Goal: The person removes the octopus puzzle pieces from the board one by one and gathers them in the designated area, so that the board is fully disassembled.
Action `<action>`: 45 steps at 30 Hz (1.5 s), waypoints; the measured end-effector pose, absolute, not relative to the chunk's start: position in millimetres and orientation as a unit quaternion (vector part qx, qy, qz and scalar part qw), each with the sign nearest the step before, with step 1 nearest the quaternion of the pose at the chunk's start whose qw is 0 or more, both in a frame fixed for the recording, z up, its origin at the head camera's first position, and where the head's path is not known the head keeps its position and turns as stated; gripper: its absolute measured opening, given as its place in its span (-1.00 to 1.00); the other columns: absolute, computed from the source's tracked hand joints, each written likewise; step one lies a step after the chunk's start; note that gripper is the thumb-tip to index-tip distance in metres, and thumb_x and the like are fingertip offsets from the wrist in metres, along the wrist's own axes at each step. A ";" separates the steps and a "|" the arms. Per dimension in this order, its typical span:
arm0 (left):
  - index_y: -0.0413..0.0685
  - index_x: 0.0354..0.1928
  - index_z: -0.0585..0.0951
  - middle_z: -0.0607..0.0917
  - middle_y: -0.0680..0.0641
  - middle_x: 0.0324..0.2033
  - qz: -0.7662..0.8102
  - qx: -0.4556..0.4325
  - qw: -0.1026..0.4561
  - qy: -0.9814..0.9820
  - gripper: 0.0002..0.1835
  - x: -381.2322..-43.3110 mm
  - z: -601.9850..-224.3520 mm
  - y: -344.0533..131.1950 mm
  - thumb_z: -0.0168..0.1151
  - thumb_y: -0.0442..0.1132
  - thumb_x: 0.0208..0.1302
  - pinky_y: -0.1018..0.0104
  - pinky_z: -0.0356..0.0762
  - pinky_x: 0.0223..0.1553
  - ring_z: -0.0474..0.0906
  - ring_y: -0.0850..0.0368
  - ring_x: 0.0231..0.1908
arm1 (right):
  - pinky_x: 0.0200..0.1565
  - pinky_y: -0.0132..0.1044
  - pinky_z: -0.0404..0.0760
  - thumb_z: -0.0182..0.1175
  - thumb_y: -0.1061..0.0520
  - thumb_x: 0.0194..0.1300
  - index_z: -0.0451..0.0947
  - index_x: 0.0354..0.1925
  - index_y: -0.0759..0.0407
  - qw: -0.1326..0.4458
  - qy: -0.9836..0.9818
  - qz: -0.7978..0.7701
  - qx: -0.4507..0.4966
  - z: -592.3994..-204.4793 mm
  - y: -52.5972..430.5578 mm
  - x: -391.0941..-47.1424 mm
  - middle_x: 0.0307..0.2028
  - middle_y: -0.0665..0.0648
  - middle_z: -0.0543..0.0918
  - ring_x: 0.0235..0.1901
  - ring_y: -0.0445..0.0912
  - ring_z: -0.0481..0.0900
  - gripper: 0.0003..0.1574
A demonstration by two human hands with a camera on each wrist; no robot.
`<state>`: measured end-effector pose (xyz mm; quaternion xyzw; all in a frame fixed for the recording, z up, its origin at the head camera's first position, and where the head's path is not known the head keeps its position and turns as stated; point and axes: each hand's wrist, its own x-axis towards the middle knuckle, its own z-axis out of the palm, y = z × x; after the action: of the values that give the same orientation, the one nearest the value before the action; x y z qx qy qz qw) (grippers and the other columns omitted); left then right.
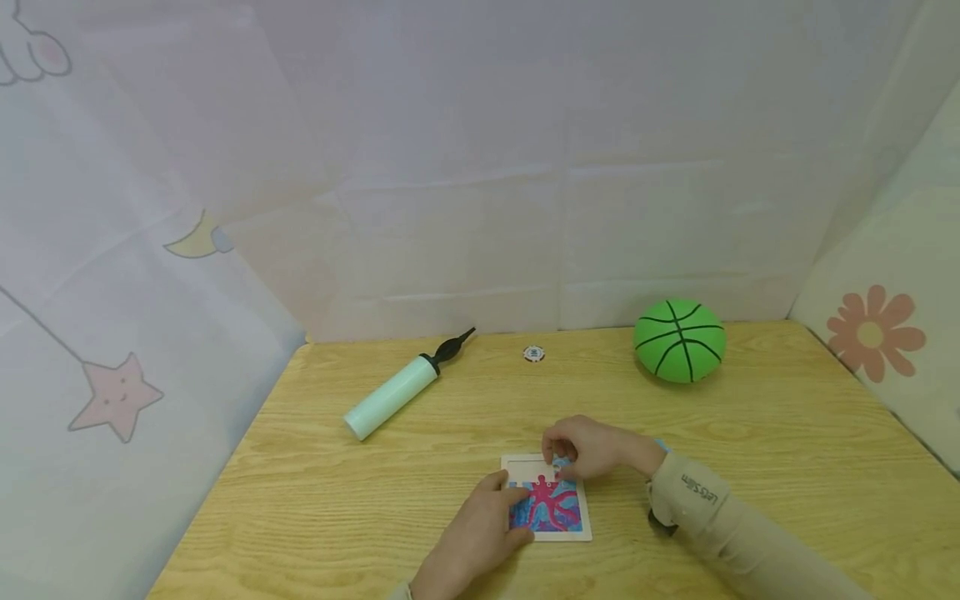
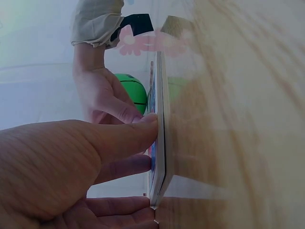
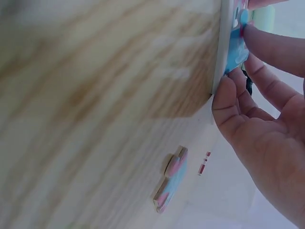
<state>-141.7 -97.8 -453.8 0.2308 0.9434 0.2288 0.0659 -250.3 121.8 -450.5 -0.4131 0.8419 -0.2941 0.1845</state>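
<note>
A square jigsaw puzzle (image 1: pixel 551 508) in a white frame lies flat on the table, showing a pink octopus on blue. Its upper strip is bare white backing at the left. My left hand (image 1: pixel 480 525) holds the frame at its lower left, thumb at the bottom edge, one finger on the pieces. At the upper right, my right hand (image 1: pixel 588 450) pinches a blue puzzle piece (image 3: pixel 237 45) between thumb and fingers, against the frame. Another puzzle piece (image 3: pixel 172 181), blue and pink, lies loose on the table; in the head view my right wrist mostly hides it.
Toward the back left lies a mint-green hand pump (image 1: pixel 393 396) with a black nozzle. A poker chip (image 1: pixel 533 353) sits near the back edge, and a green ball (image 1: pixel 680 341) with black lines stands at the back right. Printed cloth walls enclose the wooden table (image 1: pixel 315 500).
</note>
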 end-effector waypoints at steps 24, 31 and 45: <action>-0.13 0.08 0.62 0.48 -0.34 0.15 0.230 0.225 0.066 0.945 -0.51 -140.9 -454.2 -96.5 0.43 -0.11 0.09 0.01 0.51 0.08 0.43 -0.22 0.15 | -0.43 -0.36 0.58 0.24 0.33 0.22 0.57 -0.25 0.20 0.204 0.831 -0.386 -0.345 -438.8 140.4 -254.6 -0.29 0.04 0.62 -0.26 -0.13 0.56 -0.89; -0.13 0.08 0.62 0.48 -0.34 0.15 0.226 0.225 0.065 0.946 -0.50 -140.1 -453.3 -96.8 0.43 -0.10 0.09 0.01 0.51 0.09 0.43 -0.22 0.15 | -0.33 -0.31 0.59 0.24 0.27 0.26 0.57 -0.24 0.23 0.192 0.829 -0.404 -0.334 -428.8 154.1 -254.0 -0.28 0.07 0.60 -0.26 -0.10 0.54 -0.92; -0.13 0.09 0.61 0.48 -0.34 0.16 0.228 0.227 0.066 0.945 -0.50 -140.8 -454.7 -97.5 0.42 -0.11 0.10 0.03 0.50 0.10 0.42 -0.21 0.17 | -0.31 -0.23 0.62 0.25 0.26 0.24 0.54 -0.22 0.18 0.197 0.821 -0.435 -0.313 -430.8 192.6 -254.9 -0.30 0.14 0.57 -0.39 0.01 0.54 -0.89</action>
<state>-140.8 -97.5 -454.7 0.2271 0.9445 0.2279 0.0664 -254.9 192.6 -430.8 -0.3126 0.8211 -0.4352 0.1968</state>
